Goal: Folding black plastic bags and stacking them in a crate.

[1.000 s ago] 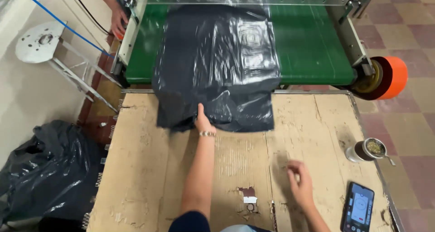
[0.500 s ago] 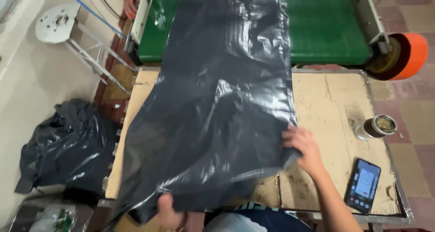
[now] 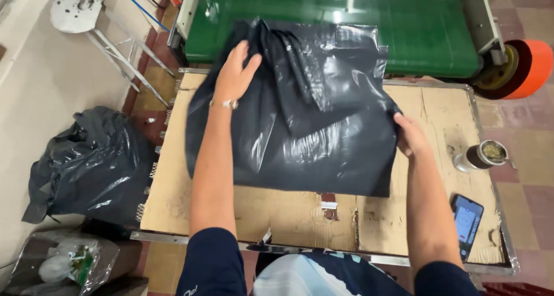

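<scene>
A heap of crumpled black plastic bags point(image 3: 86, 163) lay on the floor at far left, beside the cardboard-covered worktable point(image 3: 242, 209). The left hand point(image 3: 235, 73) rested flat, fingers spread, on a large black plastic sheet bag point(image 3: 311, 123) lying across the table's far half — the right hand point(image 3: 408, 135) pinched its right edge. Further right stood a metal cup point(image 3: 482, 155) and a dark smartphone point(image 3: 466, 224).

The fingertips of the right hand point(image 3: 411, 135) are hidden under the edge of the large black plastic bag point(image 3: 311, 111), so its grip cannot be made out. Beneath that bag, part of the cardboard-covered tabletop point(image 3: 231, 206) is covered. Beyond the bag, the green conveyor belt point(image 3: 404, 24) is cut off by the top edge.
</scene>
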